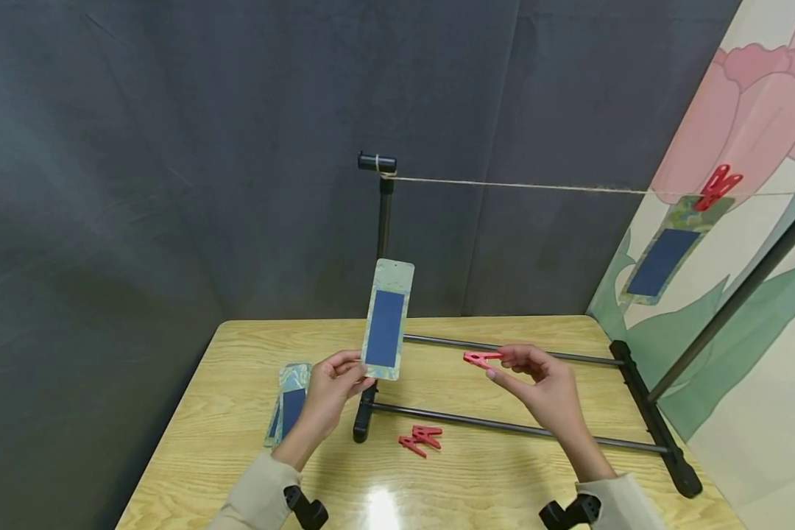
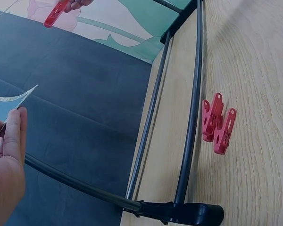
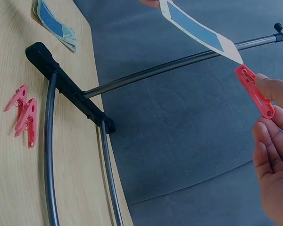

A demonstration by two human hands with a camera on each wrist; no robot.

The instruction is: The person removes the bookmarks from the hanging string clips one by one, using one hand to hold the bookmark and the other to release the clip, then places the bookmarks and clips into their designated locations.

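Observation:
My left hand (image 1: 334,390) pinches the lower left corner of a tall card (image 1: 384,327) with a blue middle and a pale patterned border, held nearly upright above the table. To its right, my right hand (image 1: 546,386) holds a red clothespin (image 1: 482,358) between thumb and fingers. The right wrist view shows that clothespin (image 3: 252,87) apart from my left hand, its far end pointing toward the card (image 3: 198,30). On the table between the hands lie two more red clothespins (image 1: 420,439). A small pile of similar cards (image 1: 291,405) lies beside my left wrist, partly hidden by it.
A black frame with a left post (image 1: 385,213), right post (image 1: 735,294) and low crossbars (image 1: 477,419) stands on the wooden table (image 1: 238,368). A string (image 1: 536,185) stretches between the post tops. Near its right end a red clothespin (image 1: 717,188) holds a hanging card (image 1: 665,261).

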